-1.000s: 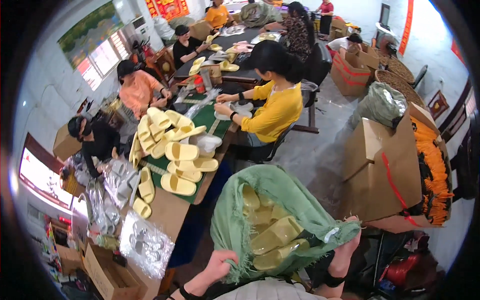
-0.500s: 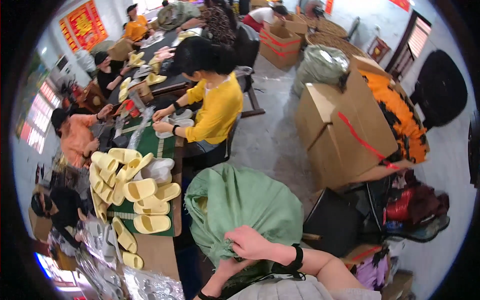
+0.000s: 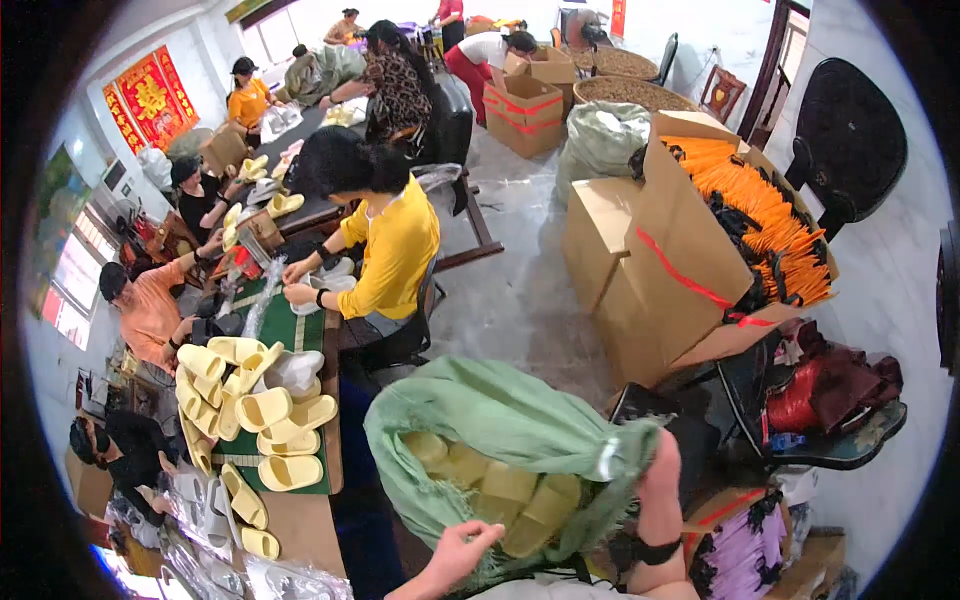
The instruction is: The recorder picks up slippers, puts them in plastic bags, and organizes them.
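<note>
green mesh sack (image 3: 500,420) between both hands, fingers (image 3: 480,540) touching

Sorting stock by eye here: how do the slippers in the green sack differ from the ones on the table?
The sack slippers are jumbled loose inside the green sack, half hidden by its mesh; the table slippers lie in the open on the table, many stacked or overlapping. The left hand and right hand hold the sack open; no hand touches the table ones. Both are pale yellow.
</note>
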{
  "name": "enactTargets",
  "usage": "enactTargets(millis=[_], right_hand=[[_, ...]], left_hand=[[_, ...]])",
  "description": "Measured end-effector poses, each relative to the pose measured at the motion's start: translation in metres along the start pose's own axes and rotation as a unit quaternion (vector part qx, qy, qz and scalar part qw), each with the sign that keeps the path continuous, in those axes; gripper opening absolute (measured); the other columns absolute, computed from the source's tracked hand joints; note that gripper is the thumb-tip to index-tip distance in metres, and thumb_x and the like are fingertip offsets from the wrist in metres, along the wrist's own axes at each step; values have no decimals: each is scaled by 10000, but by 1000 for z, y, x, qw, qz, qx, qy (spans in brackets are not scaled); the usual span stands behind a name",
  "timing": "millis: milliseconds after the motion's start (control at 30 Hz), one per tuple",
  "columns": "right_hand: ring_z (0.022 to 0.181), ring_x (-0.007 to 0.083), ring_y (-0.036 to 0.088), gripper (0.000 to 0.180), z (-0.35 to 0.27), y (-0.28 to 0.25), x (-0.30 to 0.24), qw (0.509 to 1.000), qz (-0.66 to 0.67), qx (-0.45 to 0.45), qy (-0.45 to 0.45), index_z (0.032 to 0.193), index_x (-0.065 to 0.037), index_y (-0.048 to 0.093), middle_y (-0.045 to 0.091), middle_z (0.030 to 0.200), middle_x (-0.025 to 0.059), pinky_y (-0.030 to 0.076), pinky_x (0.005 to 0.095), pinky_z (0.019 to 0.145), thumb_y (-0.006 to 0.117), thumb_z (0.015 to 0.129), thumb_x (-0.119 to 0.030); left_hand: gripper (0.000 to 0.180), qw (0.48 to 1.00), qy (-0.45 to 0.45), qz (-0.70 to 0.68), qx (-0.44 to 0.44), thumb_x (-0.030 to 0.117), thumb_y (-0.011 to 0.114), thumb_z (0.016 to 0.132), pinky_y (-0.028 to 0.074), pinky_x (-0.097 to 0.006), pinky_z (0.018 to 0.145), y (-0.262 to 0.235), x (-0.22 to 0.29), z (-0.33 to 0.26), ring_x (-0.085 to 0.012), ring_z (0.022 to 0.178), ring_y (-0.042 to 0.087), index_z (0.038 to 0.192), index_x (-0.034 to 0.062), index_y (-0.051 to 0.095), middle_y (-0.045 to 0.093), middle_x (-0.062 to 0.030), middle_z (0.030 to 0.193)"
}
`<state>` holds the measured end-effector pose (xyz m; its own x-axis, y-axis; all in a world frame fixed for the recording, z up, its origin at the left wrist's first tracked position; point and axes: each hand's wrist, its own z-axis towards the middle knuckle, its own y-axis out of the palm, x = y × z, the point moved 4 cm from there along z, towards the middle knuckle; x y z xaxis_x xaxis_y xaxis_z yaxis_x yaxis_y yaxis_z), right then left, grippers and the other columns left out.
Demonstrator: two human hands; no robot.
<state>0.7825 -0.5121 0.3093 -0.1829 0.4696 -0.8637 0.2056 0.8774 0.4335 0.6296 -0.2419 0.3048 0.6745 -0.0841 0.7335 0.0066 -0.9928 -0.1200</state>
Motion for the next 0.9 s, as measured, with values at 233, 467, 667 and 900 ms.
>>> enactTargets(millis=[233, 467, 667, 900], right_hand=[[781, 205, 620, 237, -34, -77, -49, 987, 90, 124, -38, 891, -35, 611, 634, 865, 73, 502, 347, 717, 467, 904, -224], [833, 248, 624, 276, -56, -120, -89, 971, 180, 142, -67, 1009, -60, 615, 633, 914, 69, 505, 403, 763, 492, 922, -291], [848, 252, 630, 284, -51, -122, -94, 978, 128, 133, -101, 1003, -39, 599, 639, 933, 89, 502, 391, 774, 437, 939, -263], [782, 212, 620, 278, 4, -48, -77, 991, 83, 74, -72, 902, -2, 619, 643, 882, 94, 500, 341, 733, 437, 904, -211]], left_hand=[[297, 998, 55, -5, -6, 278, 607, 919, 331, -218, 588, 36, 41, -28, -35, 646, 401, 774, 20, 631, 483, 76, 663], [250, 987, 147, -56, -25, 206, 610, 915, 328, -211, 588, 52, 70, -37, -20, 660, 398, 752, 17, 620, 477, 90, 676], [279, 973, 227, -41, -4, 191, 624, 910, 332, -211, 584, 44, 99, -36, -19, 658, 389, 703, 9, 582, 451, 96, 650], [300, 976, 190, -47, 93, 238, 652, 883, 358, -223, 580, -8, 86, -3, -20, 651, 418, 706, -3, 628, 489, 88, 633]])
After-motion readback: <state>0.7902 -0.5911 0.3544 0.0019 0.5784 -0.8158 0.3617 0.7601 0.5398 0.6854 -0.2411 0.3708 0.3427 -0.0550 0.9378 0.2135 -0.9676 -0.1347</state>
